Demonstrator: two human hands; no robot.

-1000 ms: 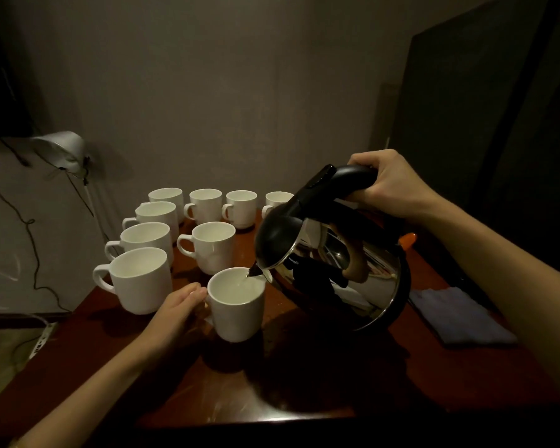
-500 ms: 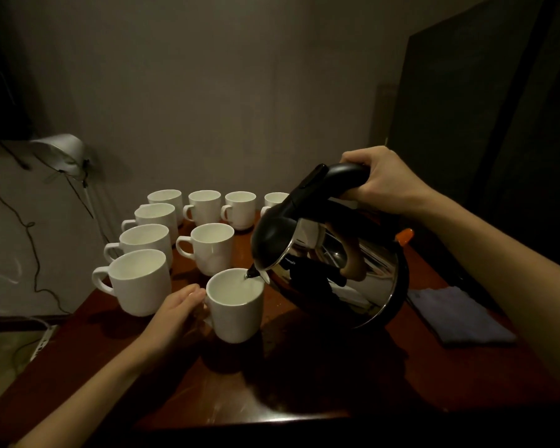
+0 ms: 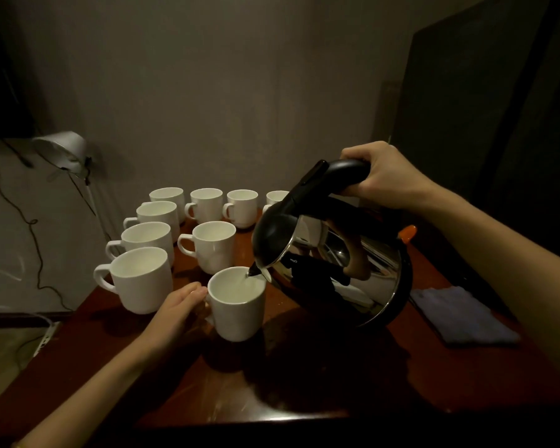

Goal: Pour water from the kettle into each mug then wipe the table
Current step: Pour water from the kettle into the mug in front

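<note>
Kettle [image 3: 333,270]: steel body, black lid and handle, held aloft and tipped left by right hand [image 3: 385,179]; spout tip just over rim of near mug [image 3: 236,305], thin stream apparently entering it. Water level inside hard to read in dim light.

Near mug: white, standing on table [image 3: 304,399], just right of left hand [image 3: 178,308].

Other mugs [image 3: 214,250]: white, grouped beyond left hand in rows; contents not discernible.

Cloth [image 3: 459,315]: folded, bluish, flat on table below right forearm, apart from kettle.

Lamp [image 3: 62,150]: off table, far left of left hand.

Risks, judged: overfill if tilt held too long, level poorly visible; splash or dribble down spout onto table if tilt eased too slowly; stream missing rim should kettle drift; mug nudged if left hand shifts.

Right hand: fingers wrapped fully round handle top, wrist raised, forearm coming in from right.

Left hand: fingers curled at mug's handle side, touching it, apparently steadying; handle itself hidden, so firmness of grasp uncertain. Forearm low, entering from lower left.
</note>
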